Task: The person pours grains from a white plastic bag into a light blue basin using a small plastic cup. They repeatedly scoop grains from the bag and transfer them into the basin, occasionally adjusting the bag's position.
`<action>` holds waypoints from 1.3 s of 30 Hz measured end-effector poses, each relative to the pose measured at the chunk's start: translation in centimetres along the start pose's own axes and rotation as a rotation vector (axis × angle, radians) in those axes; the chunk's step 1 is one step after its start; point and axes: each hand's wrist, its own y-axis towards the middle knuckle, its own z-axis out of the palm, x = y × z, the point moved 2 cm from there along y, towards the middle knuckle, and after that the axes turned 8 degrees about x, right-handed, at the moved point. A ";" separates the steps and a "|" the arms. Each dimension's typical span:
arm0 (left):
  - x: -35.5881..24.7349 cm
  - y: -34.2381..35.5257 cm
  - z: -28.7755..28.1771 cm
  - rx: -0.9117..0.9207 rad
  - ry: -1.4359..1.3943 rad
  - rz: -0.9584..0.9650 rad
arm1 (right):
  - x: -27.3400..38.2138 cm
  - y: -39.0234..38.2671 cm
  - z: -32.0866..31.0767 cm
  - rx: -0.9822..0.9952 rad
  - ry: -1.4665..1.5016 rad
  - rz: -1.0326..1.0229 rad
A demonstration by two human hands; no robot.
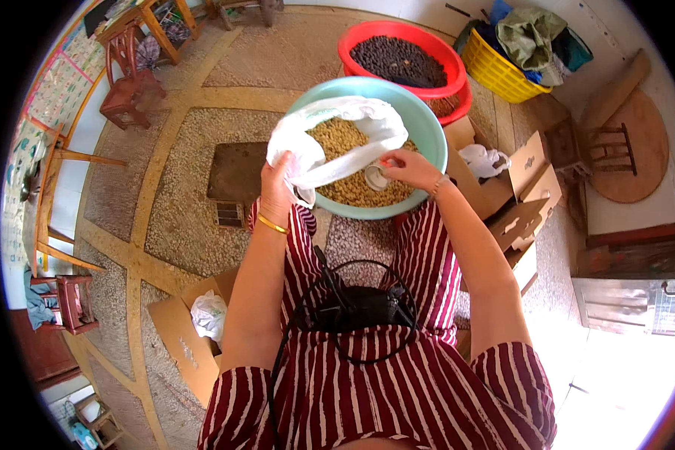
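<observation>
My left hand [276, 184] grips the rim of an open white plastic bag [307, 120], held over a light teal basin [429, 124] of small tan granules [375, 195]. My right hand [409, 166] has its fingers closed on a small white scoop or cup [376, 178] at the right side of the basin, over the granules. The bag's opening is stretched wide and partly hides the granules.
Red basins [450, 56], one holding dark pellets, and a yellow basket [495, 67] stand behind. Cardboard boxes [529, 172] with white bags lie at right and lower left. A low stool [236, 169], wooden chairs [127, 94] and a round board [630, 150] are around me.
</observation>
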 end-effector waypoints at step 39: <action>0.0 0.5 -0.7 -0.046 -0.005 0.012 | -0.4 0.5 1.2 0.282 0.556 0.177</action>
